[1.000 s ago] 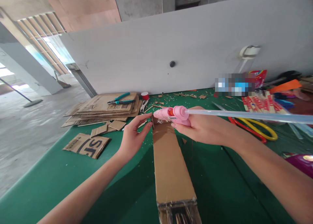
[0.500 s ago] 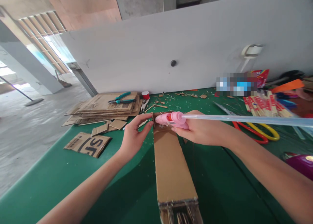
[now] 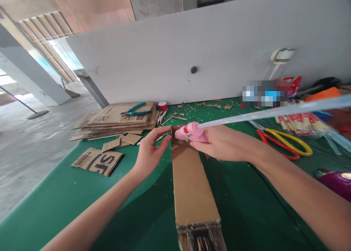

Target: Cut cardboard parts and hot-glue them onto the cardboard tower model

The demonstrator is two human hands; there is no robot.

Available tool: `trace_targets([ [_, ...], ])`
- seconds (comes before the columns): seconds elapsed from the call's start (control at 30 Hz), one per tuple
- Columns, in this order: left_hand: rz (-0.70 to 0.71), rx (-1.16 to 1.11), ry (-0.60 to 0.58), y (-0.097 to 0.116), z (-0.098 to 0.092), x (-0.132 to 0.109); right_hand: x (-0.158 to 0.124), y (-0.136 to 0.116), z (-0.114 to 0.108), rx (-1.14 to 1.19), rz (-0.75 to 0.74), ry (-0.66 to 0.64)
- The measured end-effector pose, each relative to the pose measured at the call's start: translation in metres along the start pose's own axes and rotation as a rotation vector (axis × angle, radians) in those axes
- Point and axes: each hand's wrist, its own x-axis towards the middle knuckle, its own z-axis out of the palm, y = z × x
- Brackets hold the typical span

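Observation:
A long brown cardboard box (image 3: pixel 193 185) lies lengthwise on the green table, its near end showing layered cardboard inside. My right hand (image 3: pixel 223 143) is closed around a pink hot glue gun (image 3: pixel 193 131), whose nozzle points left into the box's far end. A long clear glue stick (image 3: pixel 255 114) runs out of the back of the gun towards the right. My left hand (image 3: pixel 153 146) pinches a small upright cardboard edge (image 3: pixel 172 132) at the far left corner of the box, close to the nozzle. The nozzle's tip is hard to make out.
Teal-handled pliers (image 3: pixel 135 110) rest on stacked cardboard sheets (image 3: pixel 109 119) at the back left. A cardboard piece (image 3: pixel 97 161) lies in front of them. Scissors with red and yellow handles (image 3: pixel 285 143) are on the right, near packaged sticks (image 3: pixel 297 123). A white panel (image 3: pixel 164 60) stands behind.
The glue gun has turned slightly, and its glue stick now slants upward to the right. My left hand keeps its hold at the box corner.

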Motion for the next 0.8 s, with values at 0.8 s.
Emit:
trace_targets([
  [0.8, -0.048, -0.164, 0.032, 0.0004, 0.0037, -0.0004, -0.0052, -0.0028, -0.0041, -0.041, -0.092, 0.117],
])
